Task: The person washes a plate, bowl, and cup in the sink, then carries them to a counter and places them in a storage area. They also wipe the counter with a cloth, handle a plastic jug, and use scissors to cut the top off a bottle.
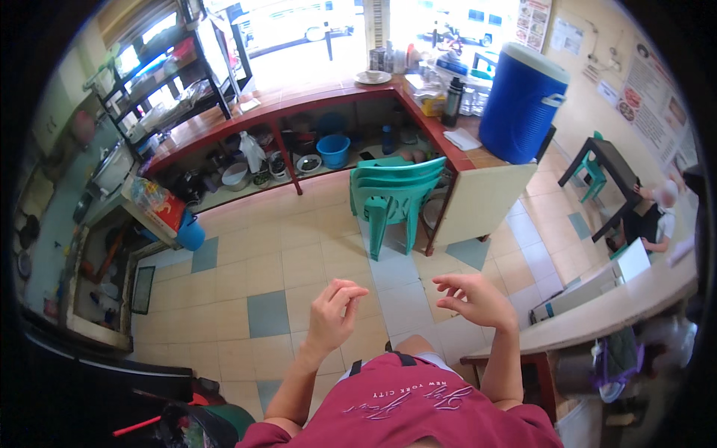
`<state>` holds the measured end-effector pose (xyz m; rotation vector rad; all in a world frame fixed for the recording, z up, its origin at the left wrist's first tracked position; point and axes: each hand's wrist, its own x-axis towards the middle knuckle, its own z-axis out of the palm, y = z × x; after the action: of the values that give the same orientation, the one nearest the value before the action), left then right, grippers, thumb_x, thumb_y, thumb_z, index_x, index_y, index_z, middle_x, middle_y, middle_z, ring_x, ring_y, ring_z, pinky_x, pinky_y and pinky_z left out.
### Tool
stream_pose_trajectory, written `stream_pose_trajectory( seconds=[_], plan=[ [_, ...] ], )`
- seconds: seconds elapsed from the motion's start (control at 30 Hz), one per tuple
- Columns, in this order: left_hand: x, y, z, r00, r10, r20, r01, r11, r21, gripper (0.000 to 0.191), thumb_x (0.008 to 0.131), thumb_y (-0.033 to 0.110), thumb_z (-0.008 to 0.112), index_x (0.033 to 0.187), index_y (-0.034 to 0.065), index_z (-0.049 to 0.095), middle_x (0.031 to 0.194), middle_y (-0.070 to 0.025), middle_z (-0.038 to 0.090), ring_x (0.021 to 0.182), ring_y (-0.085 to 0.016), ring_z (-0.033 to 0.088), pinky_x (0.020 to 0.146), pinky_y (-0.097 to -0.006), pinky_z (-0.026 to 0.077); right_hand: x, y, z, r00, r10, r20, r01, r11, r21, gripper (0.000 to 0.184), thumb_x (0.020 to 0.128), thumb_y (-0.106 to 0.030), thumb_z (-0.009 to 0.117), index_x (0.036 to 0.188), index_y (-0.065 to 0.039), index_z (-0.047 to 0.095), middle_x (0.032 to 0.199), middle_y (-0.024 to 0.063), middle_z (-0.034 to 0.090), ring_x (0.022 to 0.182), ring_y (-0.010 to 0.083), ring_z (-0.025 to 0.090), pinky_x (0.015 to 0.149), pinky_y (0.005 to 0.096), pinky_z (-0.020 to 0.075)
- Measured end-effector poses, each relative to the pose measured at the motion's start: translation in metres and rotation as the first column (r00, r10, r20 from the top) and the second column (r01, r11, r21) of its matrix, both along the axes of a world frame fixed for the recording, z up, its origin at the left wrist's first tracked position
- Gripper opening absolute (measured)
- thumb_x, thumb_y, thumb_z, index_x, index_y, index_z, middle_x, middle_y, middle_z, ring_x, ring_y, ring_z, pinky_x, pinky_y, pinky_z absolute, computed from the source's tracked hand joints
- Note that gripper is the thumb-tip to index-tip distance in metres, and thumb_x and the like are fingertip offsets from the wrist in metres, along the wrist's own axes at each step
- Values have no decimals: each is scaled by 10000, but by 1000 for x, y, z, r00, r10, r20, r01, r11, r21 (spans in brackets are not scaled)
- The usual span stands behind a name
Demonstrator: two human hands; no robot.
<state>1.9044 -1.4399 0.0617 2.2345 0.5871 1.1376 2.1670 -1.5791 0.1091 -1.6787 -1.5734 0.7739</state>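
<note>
My left hand [334,315] is raised in front of my maroon shirt [392,397], above the tiled floor [313,269]. Its fingers are loosely bent, and I see nothing in them. To its right, my right hand [475,299] hovers at about the same height, thumb and fingers apart, holding nothing. The two hands do not touch each other. Beyond them stands a stack of green plastic chairs [399,193], against the end of the red-framed counter [330,92].
A blue drink cooler [521,106] and a dark bottle [452,102] stand on the counter. Its lower shelf holds a blue basin [333,150]. A blue bucket [191,232] sits at left. A ledge [610,311] runs along my right; a person [652,218] sits beyond it. A lined bin [207,423] is at lower left.
</note>
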Motion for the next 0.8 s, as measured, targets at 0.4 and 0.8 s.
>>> stream_pose_trajectory(
  seconds=[0.4, 0.8],
  plan=[
    [52, 199, -16, 960, 258, -112, -254, 966, 52, 132, 856, -62, 642, 937, 40, 661, 926, -90, 634, 722, -204, 629, 575, -283, 516, 120, 248, -60, 982, -173, 81, 182, 976, -124, 376, 817, -186, 768, 1116, 15, 657, 895, 171, 714, 742, 255, 688, 694, 355, 533],
    [119, 404, -18, 913, 328, -245, -331, 943, 28, 111, 861, -35, 641, 930, 51, 657, 903, -80, 639, 732, -229, 628, 603, -320, 511, 137, 544, -78, 893, 293, 341, -270, 956, -116, 404, 862, -281, 701, 1146, -4, 624, 1035, 203, 684, 1012, 365, 638, 862, 446, 504]
  ],
)
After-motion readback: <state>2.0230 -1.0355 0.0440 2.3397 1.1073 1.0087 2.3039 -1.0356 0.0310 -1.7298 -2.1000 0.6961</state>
